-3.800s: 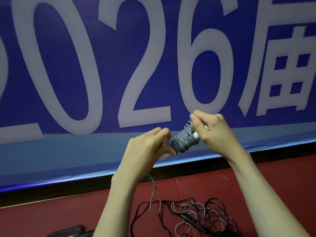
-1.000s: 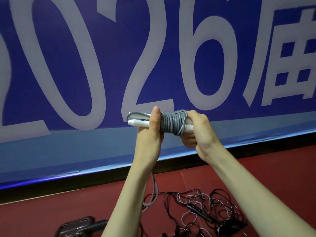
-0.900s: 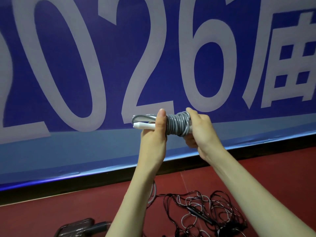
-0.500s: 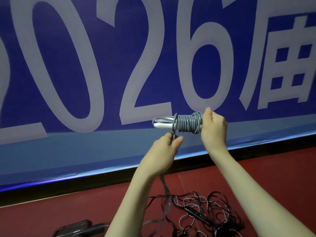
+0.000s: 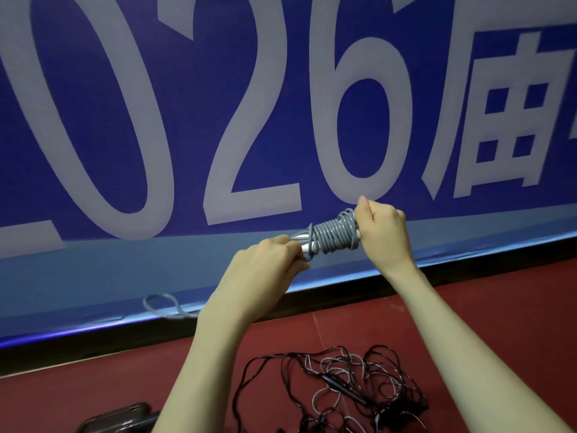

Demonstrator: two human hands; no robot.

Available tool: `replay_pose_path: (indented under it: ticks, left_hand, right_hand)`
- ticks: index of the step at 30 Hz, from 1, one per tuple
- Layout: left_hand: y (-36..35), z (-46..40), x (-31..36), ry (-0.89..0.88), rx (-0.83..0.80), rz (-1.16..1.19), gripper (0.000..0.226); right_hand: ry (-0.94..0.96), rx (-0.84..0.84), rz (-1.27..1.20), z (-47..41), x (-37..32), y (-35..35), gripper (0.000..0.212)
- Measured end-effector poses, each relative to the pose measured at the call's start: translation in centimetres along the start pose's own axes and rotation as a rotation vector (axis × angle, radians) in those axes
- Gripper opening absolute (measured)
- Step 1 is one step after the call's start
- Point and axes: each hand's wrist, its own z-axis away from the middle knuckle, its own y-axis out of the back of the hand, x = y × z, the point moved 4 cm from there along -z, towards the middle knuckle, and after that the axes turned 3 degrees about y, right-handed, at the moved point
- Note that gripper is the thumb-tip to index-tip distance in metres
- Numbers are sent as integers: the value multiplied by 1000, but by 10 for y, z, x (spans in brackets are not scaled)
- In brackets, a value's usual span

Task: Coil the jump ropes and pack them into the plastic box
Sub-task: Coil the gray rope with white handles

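Note:
A grey jump rope [image 5: 332, 235] is wound in tight turns around its white handles, held up in front of the banner. My right hand [image 5: 382, 234] grips the right end of the bundle. My left hand [image 5: 265, 260] pinches the rope's loose end at the left of the bundle, by the white handle tip. A blurred free loop of the same rope [image 5: 162, 304] swings to the left of my left forearm. A tangle of black and white jump ropes [image 5: 343, 392] lies on the red floor below. A dark plastic box [image 5: 115, 418] shows partly at the bottom left.
A large blue banner [image 5: 156, 104] with pale digits fills the background, ending in a black strip above the red floor [image 5: 499, 323]. My forearms cross over the floor between the box and the tangle.
My left hand has come up from below to the bundle's left end, taking the loose rope around it. The trailing end has swung out to the left. The bundle is tilted, right end higher.

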Motion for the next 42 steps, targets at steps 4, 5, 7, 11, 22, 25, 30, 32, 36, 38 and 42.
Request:
replay_pose_path:
  ticks: [4, 5, 7, 11, 22, 25, 30, 32, 36, 38, 42]
  left_hand:
    - [5, -1, -3, -20, 110, -130, 39]
    - [6, 0, -5, -38, 158, -132, 42]
    - [6, 1, -8, -119, 246, -102, 47]
    - [2, 0, -11, -259, 335, -62, 49]
    - [-10, 4, -15, 44, 38, 1263, 16]
    - [-16, 2, -14, 113, 39, 1484, 35]
    - [-17, -4, -11, 201, 161, 1576, 34]
    - [-14, -5, -9, 203, 183, 1568, 29]
    - [-16, -7, -13, 238, 238, 1457, 26]
    - [-22, -7, -9, 242, 247, 1439, 29]
    - [-36, -9, 5, 285, 260, 1233, 18]
  right_hand:
    - [49, -89, -22, -1, -11, 4, 51]
    - [64, -128, -30, -1, -15, 6, 51]
    - [95, -219, -53, -1, -21, 8, 49]
    - [104, -408, -115, -1, -25, 11, 49]
    - [-133, -493, -521, 2, -25, 8, 49]
    - [-202, -454, -635, 4, -27, -1, 49]
    - [-333, -393, -777, 8, -28, -12, 62]
    - [-376, -369, -813, 10, -27, -15, 65]
    - [-491, -276, -903, 14, -23, -25, 58]
    - [-563, -189, -942, 13, -18, -29, 43]
    - [-581, 19, -764, 11, -3, -27, 25]
